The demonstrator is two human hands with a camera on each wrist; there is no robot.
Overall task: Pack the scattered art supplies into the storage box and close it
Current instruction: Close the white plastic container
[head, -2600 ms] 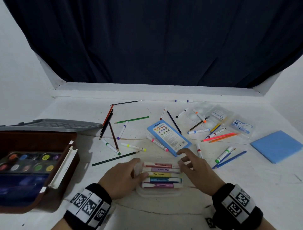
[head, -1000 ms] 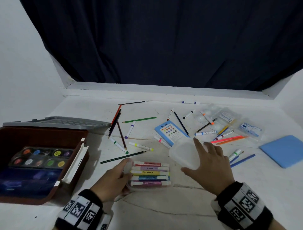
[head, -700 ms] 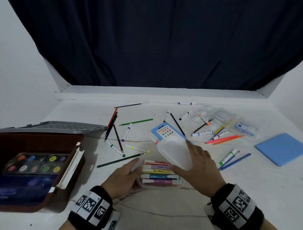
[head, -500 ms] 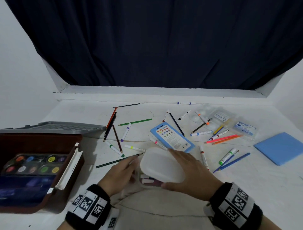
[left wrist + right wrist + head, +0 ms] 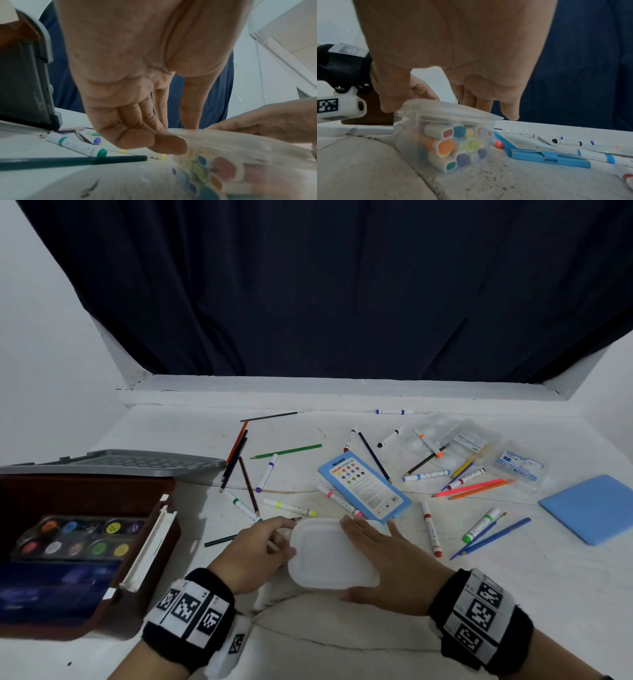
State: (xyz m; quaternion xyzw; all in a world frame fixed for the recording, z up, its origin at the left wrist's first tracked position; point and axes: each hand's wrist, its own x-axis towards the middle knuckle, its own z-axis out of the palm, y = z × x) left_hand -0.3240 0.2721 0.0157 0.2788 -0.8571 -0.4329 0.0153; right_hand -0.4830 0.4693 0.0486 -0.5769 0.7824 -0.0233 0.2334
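The translucent rounded plastic tub of pastel marker pens (image 5: 330, 556) sits low and central on the white tabletop (image 5: 513, 594), its frosted lid (image 5: 447, 109) lying on top, and from the right wrist view that lid looks slightly lifted at one side, so I judge it not fully seated. The right hand (image 5: 380, 568) lies flat across the lid from three o'clock, fingers straight and spread, thumb down at the near rim. The left hand (image 5: 253, 553) braces the tub from nine o'clock, its fingertips (image 5: 164, 143) curled against the lid edge and side wall. This looks a light, thin-walled, slick thing that will flex under pressure; the sensible hold is across the short sides below the rim, thumb over the lid so it cannot pop off on the way. Just past the tub at one o'clock lies the flat blue box of colour pencils (image 5: 363, 491), with a pink-banded white marker (image 5: 337, 499) beside it. Over at nine o'clock stands the open brown storage box (image 5: 89, 542), grey lid (image 5: 120, 463) thrown back, a round-pan watercolour palette (image 5: 78, 539) already in it. Further out, loose coloured pencils (image 5: 239, 453) at eleven o'clock, scattered white markers (image 5: 428, 475) and clear plastic packets (image 5: 513, 463) at two o'clock, and a blue cloth (image 5: 592, 508) at three o'clock. Plenty left to pack.
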